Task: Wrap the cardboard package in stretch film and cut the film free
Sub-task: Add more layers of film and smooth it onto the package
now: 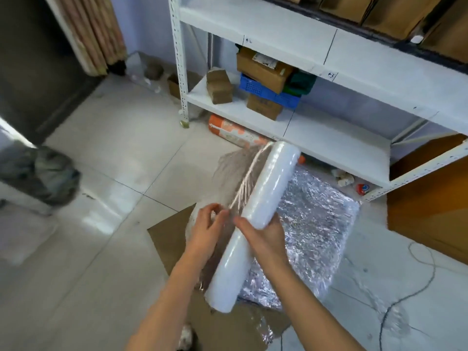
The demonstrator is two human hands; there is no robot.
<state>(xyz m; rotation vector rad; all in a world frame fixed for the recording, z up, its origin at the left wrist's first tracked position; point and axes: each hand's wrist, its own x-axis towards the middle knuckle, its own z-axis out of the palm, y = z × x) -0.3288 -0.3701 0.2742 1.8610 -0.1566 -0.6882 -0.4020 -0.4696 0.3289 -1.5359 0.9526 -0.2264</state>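
— At six o'clock, what do the hands have?
— The right hand (266,239) curls round the stretch film roll (255,221), steadying it. The left hand (207,229) pinches the loose film tail (243,183), probably to peel a leading edge.
— And the cardboard package (174,239)?
— Beneath the roll on the floor (114,148), foil lining (311,224) showing at three o'clock. Wrapping looks barely begun.
— Farther off?
— At twelve o'clock, a white shelf (253,117).
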